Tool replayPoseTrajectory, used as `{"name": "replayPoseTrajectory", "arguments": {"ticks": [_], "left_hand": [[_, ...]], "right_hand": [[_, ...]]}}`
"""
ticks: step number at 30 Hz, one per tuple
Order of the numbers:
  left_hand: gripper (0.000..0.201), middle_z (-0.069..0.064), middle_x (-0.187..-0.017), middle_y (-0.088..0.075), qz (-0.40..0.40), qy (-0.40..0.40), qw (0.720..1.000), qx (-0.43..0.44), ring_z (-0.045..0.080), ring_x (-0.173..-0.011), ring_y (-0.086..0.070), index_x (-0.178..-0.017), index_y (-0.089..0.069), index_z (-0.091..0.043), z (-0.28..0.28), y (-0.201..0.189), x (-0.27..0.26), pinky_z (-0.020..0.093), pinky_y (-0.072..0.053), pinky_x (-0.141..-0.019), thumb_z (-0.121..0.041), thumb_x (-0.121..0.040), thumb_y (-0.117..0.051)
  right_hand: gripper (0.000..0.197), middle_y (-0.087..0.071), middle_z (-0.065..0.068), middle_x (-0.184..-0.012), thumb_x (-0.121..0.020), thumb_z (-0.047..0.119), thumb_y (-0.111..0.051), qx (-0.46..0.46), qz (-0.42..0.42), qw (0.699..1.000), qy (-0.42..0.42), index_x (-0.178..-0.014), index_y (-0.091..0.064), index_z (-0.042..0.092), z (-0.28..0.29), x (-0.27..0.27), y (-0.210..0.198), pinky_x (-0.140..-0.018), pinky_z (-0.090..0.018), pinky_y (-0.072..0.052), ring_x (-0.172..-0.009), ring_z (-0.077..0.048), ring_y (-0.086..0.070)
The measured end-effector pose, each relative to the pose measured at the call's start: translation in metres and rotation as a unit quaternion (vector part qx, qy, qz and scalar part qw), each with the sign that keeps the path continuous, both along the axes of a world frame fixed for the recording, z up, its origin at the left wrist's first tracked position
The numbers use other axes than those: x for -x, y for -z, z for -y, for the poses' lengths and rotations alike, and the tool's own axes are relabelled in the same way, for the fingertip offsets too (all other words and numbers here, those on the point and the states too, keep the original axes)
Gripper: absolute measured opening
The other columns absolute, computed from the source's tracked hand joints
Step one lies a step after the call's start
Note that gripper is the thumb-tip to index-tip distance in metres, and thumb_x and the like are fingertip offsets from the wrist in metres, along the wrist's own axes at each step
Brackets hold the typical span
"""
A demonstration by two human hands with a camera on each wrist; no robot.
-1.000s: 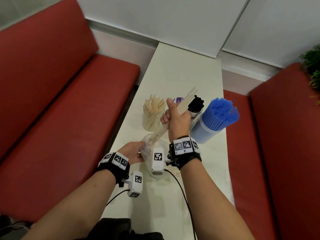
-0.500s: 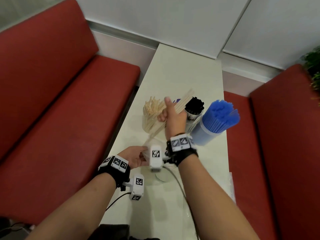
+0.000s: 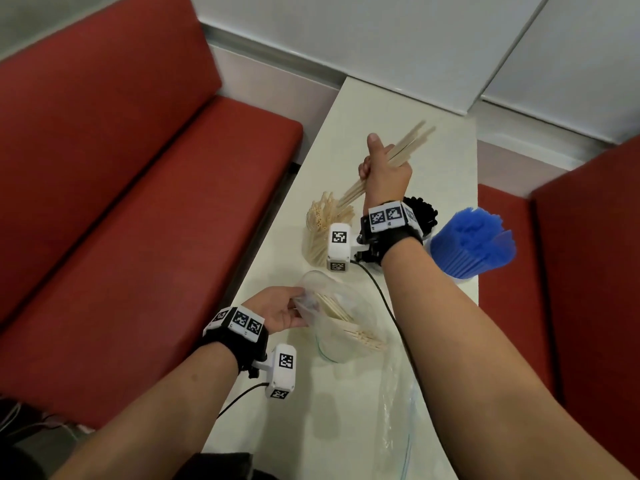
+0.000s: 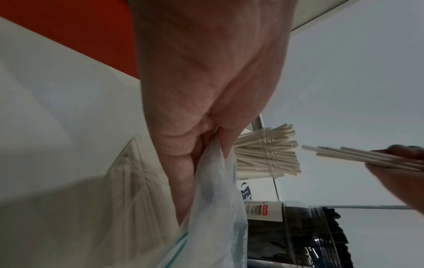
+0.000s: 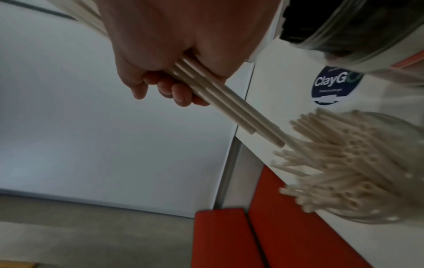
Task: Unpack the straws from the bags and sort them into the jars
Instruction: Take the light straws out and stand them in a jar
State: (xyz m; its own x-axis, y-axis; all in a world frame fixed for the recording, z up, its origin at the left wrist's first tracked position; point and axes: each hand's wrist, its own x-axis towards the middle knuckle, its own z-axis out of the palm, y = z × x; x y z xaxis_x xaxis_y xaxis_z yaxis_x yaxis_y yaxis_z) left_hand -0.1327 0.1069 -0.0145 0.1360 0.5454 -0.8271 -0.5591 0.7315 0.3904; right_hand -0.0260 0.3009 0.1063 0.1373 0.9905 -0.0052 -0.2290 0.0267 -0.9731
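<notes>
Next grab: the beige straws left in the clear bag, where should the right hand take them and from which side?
Probably grip the beige straws near their upper ends, reaching in through the bag mouth that the left hand pinches open. They lie as a slanted bundle, far ends deep in the bag, so closing round the bundle and drawing out along its length looks easiest.

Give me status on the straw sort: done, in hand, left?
Done: blue straws and black straws stand in jars, beige jar is mostly full. In hand: right hand grips a beige bundle over that jar. Left: left hand holds the bag, beige straws remain inside.
</notes>
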Motion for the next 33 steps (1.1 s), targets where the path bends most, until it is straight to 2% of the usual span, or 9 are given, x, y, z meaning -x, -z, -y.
{"name": "replayPoseTrajectory", "arguments": {"ticks": [8,12,15,18,20,23,25,29,33], "left_hand": [[0.025,0.024,-0.122,-0.055,0.015,0.004,1.000,-0.009,0.036,-0.101,-0.062,-0.127,-0.053,0.003,-0.011,0.005,0.003,0.056,-0.043,-0.108,-0.007,-0.106,-0.044],[0.024,0.023,-0.118,-0.059,0.003,0.004,1.000,-0.001,0.033,-0.091,-0.065,-0.125,-0.055,0.002,-0.015,0.010,0.003,0.052,-0.049,-0.096,-0.010,-0.107,-0.046],[0.025,0.022,-0.116,-0.061,-0.007,0.010,1.000,-0.002,0.034,-0.093,-0.066,-0.124,-0.057,0.002,-0.017,0.013,0.005,0.051,-0.054,-0.088,-0.012,-0.106,-0.048],[0.020,0.020,-0.113,-0.064,-0.037,0.032,0.999,-0.014,0.036,-0.091,-0.068,-0.123,-0.057,-0.007,-0.018,0.014,0.006,0.050,-0.060,-0.079,-0.012,-0.106,-0.048],[0.016,0.018,-0.111,-0.064,-0.065,0.034,0.997,-0.018,0.035,-0.087,-0.070,-0.119,-0.056,-0.017,-0.017,0.016,0.007,0.047,-0.063,-0.068,-0.011,-0.106,-0.047],[0.021,0.015,-0.107,-0.063,-0.086,0.037,0.995,-0.027,0.033,-0.088,-0.070,-0.124,-0.054,-0.014,-0.016,0.018,0.009,0.045,-0.062,-0.069,-0.010,-0.105,-0.048],[0.021,0.013,-0.104,-0.063,-0.093,0.038,0.995,-0.027,0.032,-0.087,-0.069,-0.125,-0.053,-0.012,-0.015,0.018,0.010,0.045,-0.062,-0.069,-0.009,-0.105,-0.048],[0.027,0.015,-0.108,-0.062,-0.123,0.026,0.991,-0.034,0.034,-0.085,-0.066,-0.131,-0.048,-0.015,-0.011,0.017,0.013,0.044,-0.060,-0.066,-0.011,-0.105,-0.052],[0.036,0.014,-0.113,-0.063,-0.249,0.054,0.965,-0.068,0.029,-0.091,-0.066,-0.133,-0.051,-0.020,-0.010,0.015,0.010,0.045,-0.061,-0.079,-0.021,-0.100,-0.063]], "right_hand": [[0.042,-0.064,0.004,-0.054,-0.079,0.041,-0.081,0.079,0.165,0.980,-0.079,-0.067,-0.053,0.013,0.001,0.002,0.060,-0.059,-0.024,-0.048,-0.051,-0.010,-0.060],[0.015,-0.067,-0.005,-0.072,-0.084,0.016,-0.078,-0.006,0.172,0.977,-0.124,-0.081,-0.064,0.011,-0.001,0.002,0.047,-0.068,-0.036,-0.055,-0.064,-0.019,-0.065],[0.011,-0.067,-0.001,-0.077,-0.086,0.016,-0.069,-0.118,0.207,0.968,-0.071,-0.091,-0.063,0.023,-0.008,0.004,0.026,-0.069,-0.029,-0.052,-0.071,-0.021,-0.069],[0.016,-0.072,-0.001,-0.096,-0.094,0.014,-0.056,-0.215,0.341,0.913,-0.062,-0.104,-0.069,0.017,-0.010,0.011,0.024,-0.084,-0.028,-0.051,-0.091,-0.016,-0.066],[0.032,-0.060,-0.010,-0.135,-0.104,0.022,-0.048,-0.203,0.491,0.834,-0.146,-0.129,-0.062,0.007,-0.004,0.015,0.043,-0.110,-0.037,-0.037,-0.127,-0.022,-0.053],[0.061,-0.023,-0.008,-0.165,-0.109,0.044,-0.029,-0.074,0.640,0.719,-0.261,-0.158,-0.023,0.008,0.015,0.013,0.080,-0.125,-0.046,-0.007,-0.155,-0.025,-0.010],[0.070,-0.008,-0.003,-0.169,-0.107,0.054,-0.023,-0.061,0.650,0.708,-0.268,-0.161,-0.009,0.011,0.019,0.008,0.092,-0.125,-0.049,0.005,-0.156,-0.023,0.007],[0.077,0.000,-0.003,-0.170,-0.103,0.060,-0.027,-0.134,0.622,0.747,-0.193,-0.161,-0.006,0.014,0.012,0.005,0.083,-0.123,-0.049,0.011,-0.155,-0.028,0.013],[0.076,0.007,-0.006,-0.169,-0.104,0.059,-0.027,-0.069,0.665,0.702,-0.248,-0.161,-0.002,0.017,0.026,0.000,0.082,-0.123,-0.051,0.011,-0.154,-0.033,0.016]]}}
